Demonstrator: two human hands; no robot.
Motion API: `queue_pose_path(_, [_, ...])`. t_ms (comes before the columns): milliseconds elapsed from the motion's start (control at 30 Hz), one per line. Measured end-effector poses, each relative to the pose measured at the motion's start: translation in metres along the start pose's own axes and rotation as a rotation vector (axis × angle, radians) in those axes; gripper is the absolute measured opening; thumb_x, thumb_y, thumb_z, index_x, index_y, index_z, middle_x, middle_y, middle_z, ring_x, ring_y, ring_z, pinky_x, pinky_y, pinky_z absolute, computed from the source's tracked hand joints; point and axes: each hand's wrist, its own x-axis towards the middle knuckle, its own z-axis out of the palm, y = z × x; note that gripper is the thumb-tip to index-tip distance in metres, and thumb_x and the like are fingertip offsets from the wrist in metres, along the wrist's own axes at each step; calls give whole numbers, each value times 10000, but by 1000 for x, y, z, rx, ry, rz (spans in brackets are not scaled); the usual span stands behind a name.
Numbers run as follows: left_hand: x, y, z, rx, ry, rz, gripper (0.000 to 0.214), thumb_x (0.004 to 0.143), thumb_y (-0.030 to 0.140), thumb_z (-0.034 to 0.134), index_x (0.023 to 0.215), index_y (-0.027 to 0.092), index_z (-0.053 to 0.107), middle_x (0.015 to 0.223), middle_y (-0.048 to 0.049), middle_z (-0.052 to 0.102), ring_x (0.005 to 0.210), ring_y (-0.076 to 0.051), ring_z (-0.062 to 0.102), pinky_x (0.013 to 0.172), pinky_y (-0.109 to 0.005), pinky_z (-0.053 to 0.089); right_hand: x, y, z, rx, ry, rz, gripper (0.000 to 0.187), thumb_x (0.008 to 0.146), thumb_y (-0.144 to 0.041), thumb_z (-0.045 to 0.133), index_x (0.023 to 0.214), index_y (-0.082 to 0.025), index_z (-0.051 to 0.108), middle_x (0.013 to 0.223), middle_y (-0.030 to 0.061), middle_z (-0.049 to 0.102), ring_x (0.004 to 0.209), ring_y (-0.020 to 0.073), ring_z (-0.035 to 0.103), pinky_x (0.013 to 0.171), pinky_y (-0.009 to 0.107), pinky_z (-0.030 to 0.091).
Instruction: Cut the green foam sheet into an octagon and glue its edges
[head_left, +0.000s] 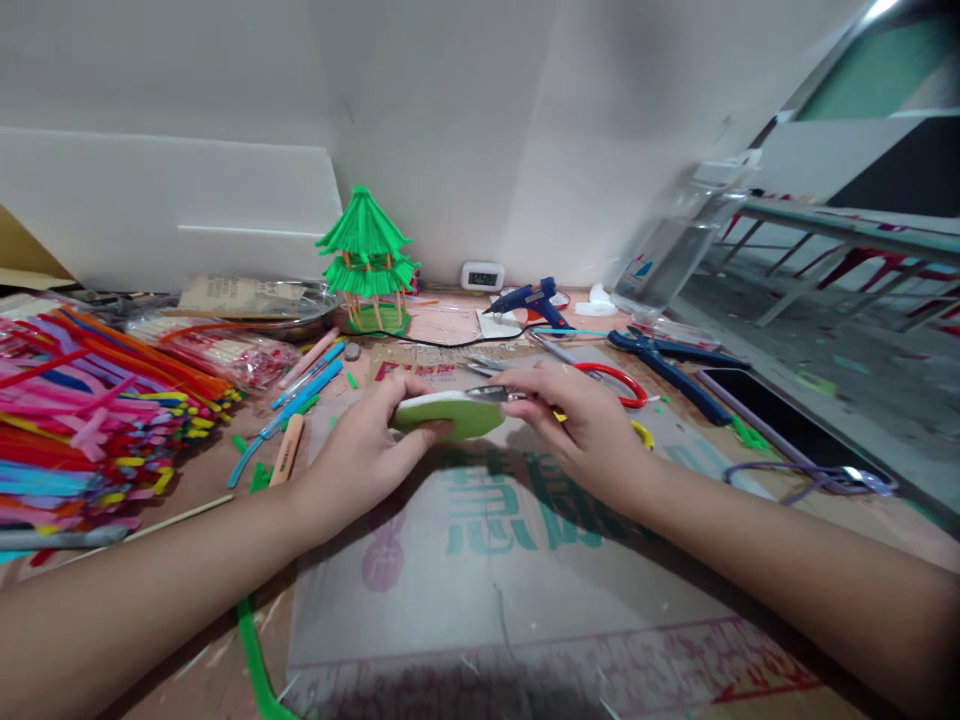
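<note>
My left hand (386, 430) grips a flat piece (457, 417), green on its face with a white edge, holding it tilted above the mat. My right hand (577, 430) is closed on a small pointed metal-bladed tool (487, 393). Its blade lies against the white top edge of the green piece. The fingers hide the tool's handle, so its exact kind does not show. Beneath both hands lies a printed sheet (420, 620). Close by the right hand are a red-handled tool (626, 385) and a yellow loop (643, 434).
Pipe cleaners (97, 420) heap up at left. A green pavilion model (367, 255) stands at the back, near a small clock (482, 276) and a blue glue gun (529, 300). Blue-handled pliers (675, 365), a phone (787, 415) and a clear water container (667, 255) are at right.
</note>
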Motion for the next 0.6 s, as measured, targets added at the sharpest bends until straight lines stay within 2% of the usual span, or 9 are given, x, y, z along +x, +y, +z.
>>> queue_pose_path(100, [3,2,-2,-73,-25,-86,222,861,362,651,1023,211,649,945,-13,720,834,-186,676,709,-290,558,-1,4,4,83,49,157,253,981,-326,498,1156,-205,637,1039,78,729,853,196,673,706,321,522])
queue_pose_path(233, [6,1,-4,-131,-71,-138,290,864,427,647,1058,218,694,988,-20,752,846,-201,695,726,-303,569,-2,10,9,95,52,250,272,967,-326,505,1158,-192,644,1024,75,743,839,207,692,686,327,545])
queue_pose_path(433, [4,3,-2,-167,-57,-110,220,872,379,641,1014,222,703,935,-10,755,791,-178,685,679,-273,557,-1,9,6,69,23,115,279,988,-335,484,1146,-174,647,1076,101,731,963,217,682,804,352,535])
queue_pose_path(600, [3,5,-2,-90,-13,-50,198,861,321,653,1014,207,707,950,-17,756,817,-176,680,749,-289,552,0,5,1,-22,-42,2,333,1002,-393,461,1158,-158,639,901,83,696,787,193,627,700,320,488])
